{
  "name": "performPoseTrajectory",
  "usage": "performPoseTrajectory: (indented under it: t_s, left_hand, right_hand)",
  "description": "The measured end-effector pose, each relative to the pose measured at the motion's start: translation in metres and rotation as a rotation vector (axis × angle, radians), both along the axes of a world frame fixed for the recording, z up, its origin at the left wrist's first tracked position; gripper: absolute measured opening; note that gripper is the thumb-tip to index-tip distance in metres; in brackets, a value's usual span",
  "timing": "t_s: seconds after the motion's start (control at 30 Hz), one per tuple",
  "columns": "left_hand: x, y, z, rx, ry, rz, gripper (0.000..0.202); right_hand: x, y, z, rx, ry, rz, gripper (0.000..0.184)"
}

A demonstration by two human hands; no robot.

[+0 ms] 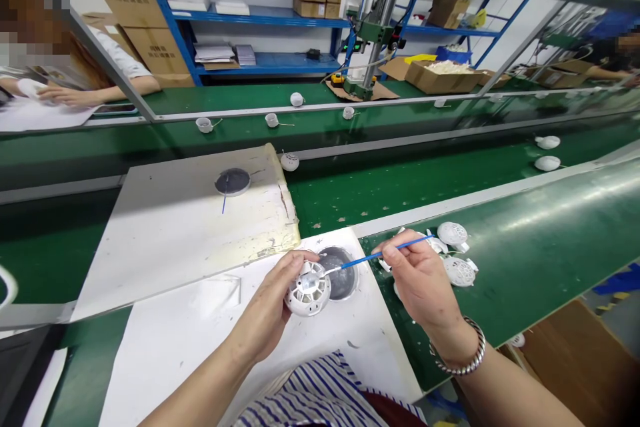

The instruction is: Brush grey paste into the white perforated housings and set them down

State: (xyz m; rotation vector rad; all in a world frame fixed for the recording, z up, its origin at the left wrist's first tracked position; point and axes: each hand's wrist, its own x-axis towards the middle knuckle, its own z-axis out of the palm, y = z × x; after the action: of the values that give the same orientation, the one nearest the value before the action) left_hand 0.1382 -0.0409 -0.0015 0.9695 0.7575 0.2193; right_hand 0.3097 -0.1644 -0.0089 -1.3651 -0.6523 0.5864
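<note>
My left hand (274,303) is closed round a round white plastic fan housing (309,299) with slots radiating from its middle. A thin blue brush (380,256) is pinched in my right hand (423,283). Its pale tip touches the middle of the housing or hovers just over it; I cannot tell which. Behind the housing, a shallow round dish of grey paste (343,273) sits on the white board (190,340). Several white slotted covers (459,271) lie on the green bench to the right of my right hand, partly hidden by it.
A second board (170,213) bears another grey dish (233,181) with a blue stick in it. Small white parts (271,121) stand along the green conveyor (360,187). Across it, a person's hand (70,95) holds a white piece. A press (370,47) and an open carton (443,78) stand behind.
</note>
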Motion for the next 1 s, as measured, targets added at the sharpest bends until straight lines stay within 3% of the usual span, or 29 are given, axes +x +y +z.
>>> performPoseTrajectory:
  t_s: [0.17,0.33,0.47,0.63,0.73,0.83,1.0]
  left_hand:
    - [-0.004,0.002,-0.003,0.001,-0.111,-0.054,0.027]
    - [-0.01,-0.001,-0.007,0.034,-0.19,-0.062,0.032]
    - [-0.014,-0.003,-0.014,0.222,-0.208,0.007,0.03]
    - [-0.023,-0.003,-0.017,0.468,-0.315,-0.061,0.029]
    - [-0.026,-0.004,-0.014,0.567,-0.331,-0.021,0.029]
    - [-0.025,-0.006,-0.009,0.613,-0.298,-0.005,0.03]
    - [-0.02,-0.013,-0.006,0.386,-0.255,0.098,0.028]
  right_hand:
    - [-0.005,-0.006,0.004,0.005,-0.256,-0.017,0.002]
    - [-0.012,-0.009,0.015,0.071,-0.319,0.0,0.009]
    - [-0.017,-0.014,0.021,0.146,-0.335,0.035,0.013]
    - [-0.009,-0.026,0.03,0.2,-0.358,0.052,0.014]
    - [0.006,-0.033,0.036,0.323,-0.372,-0.142,0.011]
    - [0.019,-0.034,0.037,0.429,-0.597,-0.389,0.015]
    - [0.025,-0.032,0.026,0.356,-0.878,-0.417,0.021]
